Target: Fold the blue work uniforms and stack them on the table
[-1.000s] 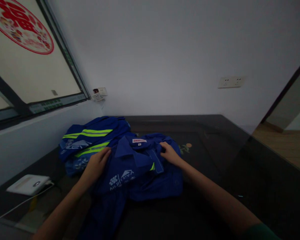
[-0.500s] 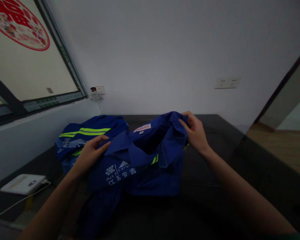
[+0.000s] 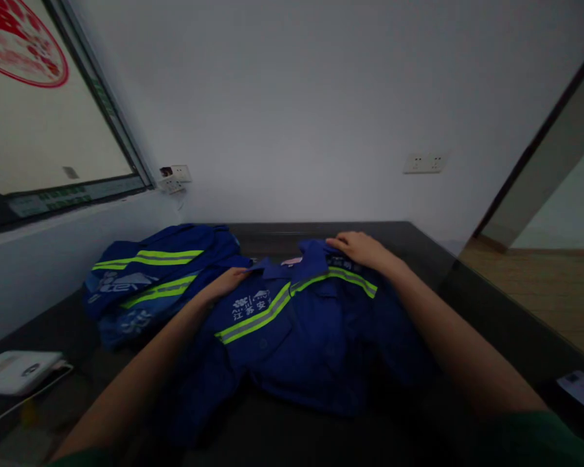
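Note:
A blue work jacket point(image 3: 302, 324) with yellow-green reflective stripes and white lettering lies spread on the dark table point(image 3: 472, 383), front side up, its collar toward the wall. My left hand point(image 3: 228, 282) is closed on the shoulder at the left of the collar. At the other shoulder, my right hand point(image 3: 363, 250) has its fingers bent together over the cloth beside the collar. Both sleeves hang down toward the near side, dim in shadow. Left of it lies a bunched pile of similar blue clothing point(image 3: 150, 272).
A white device point(image 3: 22, 371) with a cable sits at the left edge of the table. At the right edge is a phone-like object point(image 3: 581, 392). A wall with sockets point(image 3: 424, 163) stands behind, and a window point(image 3: 53, 130) is at the left.
The jacket, held up and gathered before, now lies flatter with its striped chest showing. My left hand has moved right, my right hand slightly left and lower. The view has shifted a little right.

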Demonstrator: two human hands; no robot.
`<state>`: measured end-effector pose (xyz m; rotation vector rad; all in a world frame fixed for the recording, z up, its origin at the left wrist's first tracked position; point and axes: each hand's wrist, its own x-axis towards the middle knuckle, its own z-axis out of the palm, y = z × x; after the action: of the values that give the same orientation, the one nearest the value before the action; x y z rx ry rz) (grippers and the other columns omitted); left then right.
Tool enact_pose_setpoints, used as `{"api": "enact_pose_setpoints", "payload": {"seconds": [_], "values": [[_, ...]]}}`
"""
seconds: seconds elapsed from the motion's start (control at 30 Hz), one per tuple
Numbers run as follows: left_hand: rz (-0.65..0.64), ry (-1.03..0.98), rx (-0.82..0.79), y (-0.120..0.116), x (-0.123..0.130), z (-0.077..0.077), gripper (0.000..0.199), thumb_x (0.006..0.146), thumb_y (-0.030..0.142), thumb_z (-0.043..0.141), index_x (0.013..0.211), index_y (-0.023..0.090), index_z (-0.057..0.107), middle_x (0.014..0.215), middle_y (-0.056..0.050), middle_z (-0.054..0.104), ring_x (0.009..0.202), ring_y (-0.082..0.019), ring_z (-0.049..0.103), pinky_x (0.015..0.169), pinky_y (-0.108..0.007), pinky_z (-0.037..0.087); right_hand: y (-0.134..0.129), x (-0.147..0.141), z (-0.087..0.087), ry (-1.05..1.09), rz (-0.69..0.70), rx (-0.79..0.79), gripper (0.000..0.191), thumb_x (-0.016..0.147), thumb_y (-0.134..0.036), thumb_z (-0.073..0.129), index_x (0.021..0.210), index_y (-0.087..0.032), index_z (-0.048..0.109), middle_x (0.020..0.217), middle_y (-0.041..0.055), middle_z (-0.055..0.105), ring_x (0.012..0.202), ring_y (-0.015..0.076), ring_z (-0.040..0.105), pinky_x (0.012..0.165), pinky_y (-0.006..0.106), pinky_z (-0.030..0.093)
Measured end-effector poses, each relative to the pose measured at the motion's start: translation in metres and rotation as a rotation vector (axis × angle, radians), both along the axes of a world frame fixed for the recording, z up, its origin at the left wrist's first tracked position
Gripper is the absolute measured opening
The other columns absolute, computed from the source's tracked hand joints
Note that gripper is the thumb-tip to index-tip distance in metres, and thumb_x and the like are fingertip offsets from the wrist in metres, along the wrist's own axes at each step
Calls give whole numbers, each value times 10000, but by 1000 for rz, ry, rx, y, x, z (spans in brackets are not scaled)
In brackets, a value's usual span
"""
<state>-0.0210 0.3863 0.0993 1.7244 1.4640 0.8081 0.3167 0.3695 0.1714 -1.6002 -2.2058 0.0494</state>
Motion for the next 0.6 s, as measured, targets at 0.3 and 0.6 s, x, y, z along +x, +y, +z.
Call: {"api": "enact_pose_setpoints", "payload": {"seconds": [0.3,0.6], "values": [[112,91,-162,29,-39,-74,522,619,664,613,647,148,691,686,-93,708,717,-279,646,627,-293,452,45,50,-114,115,-123,-141,361,874,-391,584,1148,-162,641,1063,114,697,953,217,653,796,261,467],[36,-31,-218,31,-37,-70,491,522,580,749,731,138,710,662,-48,692,612,-206,606,581,-271,448,68,38,-114,-9,14,-486,222,742,-251,632,897,-143,751,871,101,736,808,216,668,688,255,475]]}}
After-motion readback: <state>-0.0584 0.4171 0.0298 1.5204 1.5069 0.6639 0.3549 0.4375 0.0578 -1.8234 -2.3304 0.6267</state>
